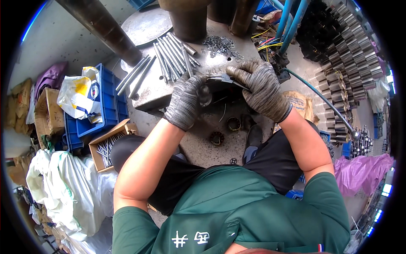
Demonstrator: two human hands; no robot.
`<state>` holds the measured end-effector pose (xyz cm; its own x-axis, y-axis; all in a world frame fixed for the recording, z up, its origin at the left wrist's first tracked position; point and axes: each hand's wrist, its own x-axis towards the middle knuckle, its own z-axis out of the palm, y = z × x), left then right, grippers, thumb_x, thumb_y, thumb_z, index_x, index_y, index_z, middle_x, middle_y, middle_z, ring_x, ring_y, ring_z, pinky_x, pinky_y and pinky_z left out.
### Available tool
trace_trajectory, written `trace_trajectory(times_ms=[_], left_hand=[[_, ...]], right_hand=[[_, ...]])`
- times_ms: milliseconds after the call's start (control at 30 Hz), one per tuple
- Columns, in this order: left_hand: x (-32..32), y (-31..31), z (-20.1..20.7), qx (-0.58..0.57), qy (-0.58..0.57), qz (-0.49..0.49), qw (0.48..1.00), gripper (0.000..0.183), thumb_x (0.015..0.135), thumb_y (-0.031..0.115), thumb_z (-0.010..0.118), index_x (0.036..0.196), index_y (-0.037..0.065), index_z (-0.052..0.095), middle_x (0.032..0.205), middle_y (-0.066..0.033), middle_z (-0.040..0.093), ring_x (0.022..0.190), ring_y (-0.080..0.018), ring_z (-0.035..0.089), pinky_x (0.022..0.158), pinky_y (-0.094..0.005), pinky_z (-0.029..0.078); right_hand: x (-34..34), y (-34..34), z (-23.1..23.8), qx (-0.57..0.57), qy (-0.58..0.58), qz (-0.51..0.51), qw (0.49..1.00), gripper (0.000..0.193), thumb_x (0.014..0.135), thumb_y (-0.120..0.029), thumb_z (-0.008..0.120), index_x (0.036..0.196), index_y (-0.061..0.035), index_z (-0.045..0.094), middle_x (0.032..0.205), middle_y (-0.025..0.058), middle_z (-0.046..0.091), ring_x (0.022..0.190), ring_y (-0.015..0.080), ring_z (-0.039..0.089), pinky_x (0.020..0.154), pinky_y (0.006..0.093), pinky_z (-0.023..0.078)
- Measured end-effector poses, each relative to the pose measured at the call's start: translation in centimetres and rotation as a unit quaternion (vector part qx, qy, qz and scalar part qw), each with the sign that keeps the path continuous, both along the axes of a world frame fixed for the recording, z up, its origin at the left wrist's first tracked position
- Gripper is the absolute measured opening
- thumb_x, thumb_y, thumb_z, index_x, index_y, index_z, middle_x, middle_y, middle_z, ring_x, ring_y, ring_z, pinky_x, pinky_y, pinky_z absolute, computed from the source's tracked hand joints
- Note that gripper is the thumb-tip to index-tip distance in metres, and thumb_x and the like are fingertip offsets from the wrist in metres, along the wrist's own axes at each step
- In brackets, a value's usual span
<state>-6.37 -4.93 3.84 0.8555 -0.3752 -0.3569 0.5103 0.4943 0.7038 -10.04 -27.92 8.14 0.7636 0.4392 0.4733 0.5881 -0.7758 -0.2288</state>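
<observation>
Shirt point(237, 207): a green fabric top fills the lower frame, closest to the lens; black trousers show beyond it, so the person appears seated close against the bench.
Forearms: bare, both coming up from the lower edge and meeting over the bench rim, which keeps the work central and under the eyes.
Left hand point(186, 101): in a grey speckled knit glove, fingers curled down and closed around a small dark rounded part point(205, 95) at the bench edge; it looks held steady for the tool.
Right hand point(260, 86): same glove, fingers wrapped tight over the handles of pliers point(224, 78), whose slim tip points left at the part.
Part: sits between the two hands, just off the bench rim; its exact shape is too hidden to tell.
Bench point(148, 25): a worn, dull grey metal plate with scuffed, rounded edges.
Rods point(171, 55): long, thin, bright steel, fanned on the bench just beyond the left hand, within easy reach.
Washers point(220, 44): a loose scatter of small flat rings beyond the right hand.
Rings point(233, 123): two short dark collars on the floor below the hands.
Box point(108, 146): cardboard, on the person's left, holding more rods.
Crate point(108, 103): blue plastic, with a white bag resting on it.
Cylinders point(338, 84): stacked ribbed metal pieces, well apart on the right.
</observation>
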Motion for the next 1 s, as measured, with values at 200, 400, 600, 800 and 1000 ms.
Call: trace_trajectory(times_ms=[200,400,600,800,1000], left_hand=[[0.0,0.5,0.2,0.079,-0.061,-0.017,0.995,0.012,0.099,0.009,0.063,0.109,0.007,0.057,0.074,-0.0014,0.057,0.051,-0.0080,0.051,0.045,-0.0229,0.044],[-0.4,0.8,1.3,0.149,-0.177,-0.018,0.973,0.034,0.107,0.018,0.055,0.138,0.004,0.059,0.093,-0.0075,0.073,0.055,-0.0059,0.058,0.049,-0.0186,0.046],[-0.7,1.1,1.0,0.200,-0.235,-0.021,0.951,0.036,0.106,0.011,0.056,0.140,0.002,0.061,0.102,-0.0069,0.073,0.075,-0.0057,0.065,0.064,-0.0191,0.053],[-0.6,1.8,1.3,0.356,-0.358,-0.015,0.863,0.034,0.094,-0.002,0.066,0.127,0.004,0.071,0.117,-0.0138,0.069,0.107,-0.0228,0.069,0.099,-0.0345,0.055],[-0.8,2.8,1.9,0.397,-0.439,-0.025,0.806,0.032,0.094,0.000,0.068,0.126,0.006,0.072,0.112,-0.0079,0.073,0.101,-0.0141,0.067,0.092,-0.0301,0.054]], right_hand=[[-0.6,0.2,0.1,0.011,0.035,-0.021,0.999,0.056,0.073,-0.002,0.066,0.128,-0.0120,0.072,0.111,0.0149,0.070,0.100,0.0389,0.063,0.091,0.0484,0.052],[-0.4,-1.4,0.8,0.124,0.122,-0.097,0.980,0.044,0.086,-0.005,0.067,0.130,-0.0067,0.070,0.108,0.0193,0.071,0.095,0.0357,0.069,0.085,0.0416,0.056],[-0.5,-2.1,1.5,0.218,0.178,-0.111,0.953,0.045,0.088,-0.010,0.074,0.133,-0.0029,0.068,0.116,0.0200,0.074,0.103,0.0273,0.074,0.091,0.0358,0.056],[-0.6,-3.4,1.7,0.215,0.256,-0.072,0.940,0.050,0.086,-0.011,0.076,0.135,-0.0034,0.066,0.119,0.0199,0.074,0.106,0.0232,0.073,0.095,0.0346,0.055],[-0.9,-3.7,2.5,0.201,0.356,-0.018,0.912,0.052,0.085,-0.004,0.074,0.136,-0.0056,0.067,0.120,0.0144,0.075,0.108,0.0128,0.068,0.097,0.0334,0.054]])
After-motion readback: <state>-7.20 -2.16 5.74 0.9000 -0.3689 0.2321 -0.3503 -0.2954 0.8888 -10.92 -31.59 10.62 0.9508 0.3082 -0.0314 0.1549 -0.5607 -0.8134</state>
